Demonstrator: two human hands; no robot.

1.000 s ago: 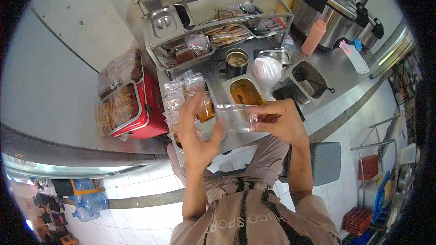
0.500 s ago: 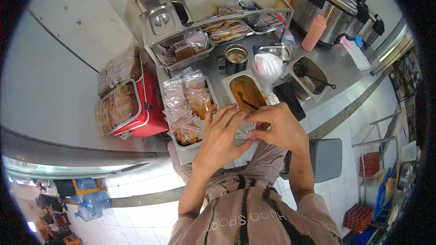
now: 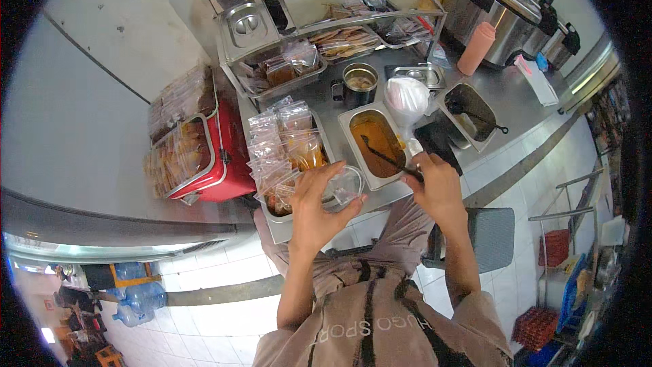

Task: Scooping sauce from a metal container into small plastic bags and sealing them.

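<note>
My left hand (image 3: 319,198) is curved around a small clear plastic bag (image 3: 348,185), its mouth spread into a round opening between thumb and fingers. The bag looks empty. My right hand (image 3: 435,187) is closed on the handle of a black ladle (image 3: 387,153). The ladle's far end lies in orange-brown sauce inside a rectangular steel pan (image 3: 345,119), just ahead of both hands. Left of the pan, by my left hand, a long steel tray (image 3: 324,137) holds several filled clear zip bags (image 3: 295,119) in overlapping rows.
Behind the pan stand a steel mug (image 3: 360,87) and a white plastic-wrapped tub (image 3: 407,98). To the right are a deep steel container (image 3: 468,117) with a black-handled utensil, a pink squeeze bottle (image 3: 477,49) and steel cookers (image 3: 506,17). A red box (image 3: 231,153) with bagged food sits left.
My right hand has left the bag, moved right and taken hold of the ladle handle. My left hand keeps the bag, which is now spread open. The view has shifted slightly.
</note>
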